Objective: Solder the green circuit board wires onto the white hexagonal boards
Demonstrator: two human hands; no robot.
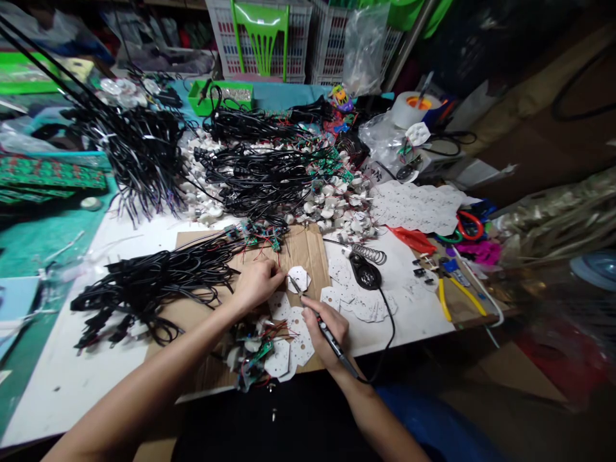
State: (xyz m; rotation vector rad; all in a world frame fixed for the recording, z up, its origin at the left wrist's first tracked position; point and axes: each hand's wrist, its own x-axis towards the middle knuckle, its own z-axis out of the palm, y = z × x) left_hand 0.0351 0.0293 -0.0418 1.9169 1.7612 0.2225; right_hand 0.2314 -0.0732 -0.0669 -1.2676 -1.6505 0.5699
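Observation:
My right hand [328,324] is closed around a soldering iron [332,340], its tip at a small white octagonal board [299,280] on the cardboard [315,247]. My left hand [258,282] is pinched at the board's left edge, where a thin red wire shows; the wire's end between the fingers is too small to make out. More white boards [301,333] lie just below, beside green circuit boards with red wires [260,353]. Black cables [168,276] with small green boards [260,236] lie left of and behind my left hand.
Behind are heaps of black cables [260,173] and white discs [337,208]. An iron stand with a coil [368,256], the iron's cord, yellow-handled pliers [459,295] and a board sheet [418,206] lie right. A green tray [221,96] stands at the back.

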